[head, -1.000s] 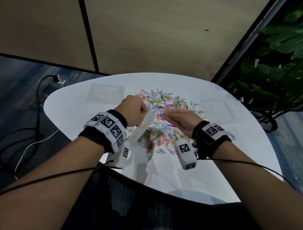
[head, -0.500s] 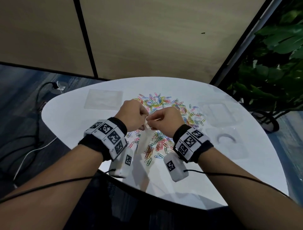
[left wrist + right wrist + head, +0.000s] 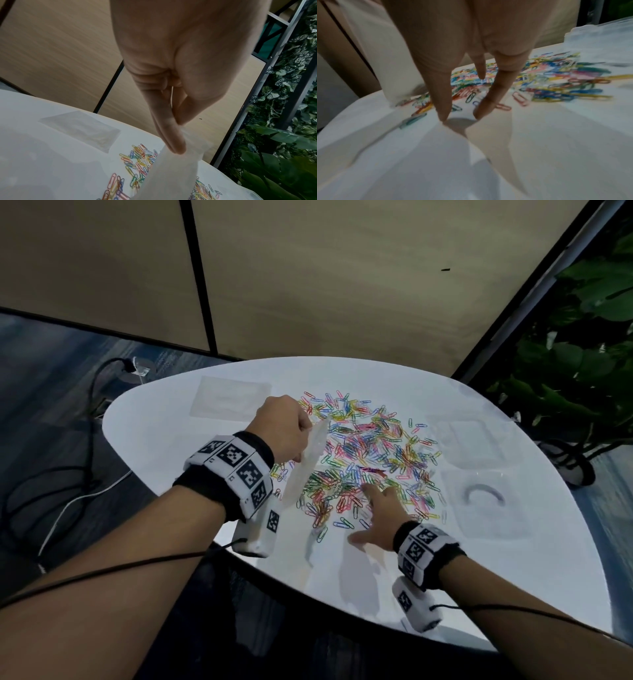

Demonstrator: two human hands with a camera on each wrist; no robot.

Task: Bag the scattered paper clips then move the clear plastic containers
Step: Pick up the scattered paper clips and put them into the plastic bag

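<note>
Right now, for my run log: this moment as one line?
left hand: pinches clear bag | right hand: open, reaching into paper clips | clips unbagged on table

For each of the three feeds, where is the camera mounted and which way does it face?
Head: worn on the head, facing down at the white table; both forearms, left hand and right hand show.
Left wrist: looks along the left hand, whose fingers pinch a clear plastic bag.
Right wrist: looks along the right hand's spread fingers reaching the table.
All three share the multicoloured paper clips.
</note>
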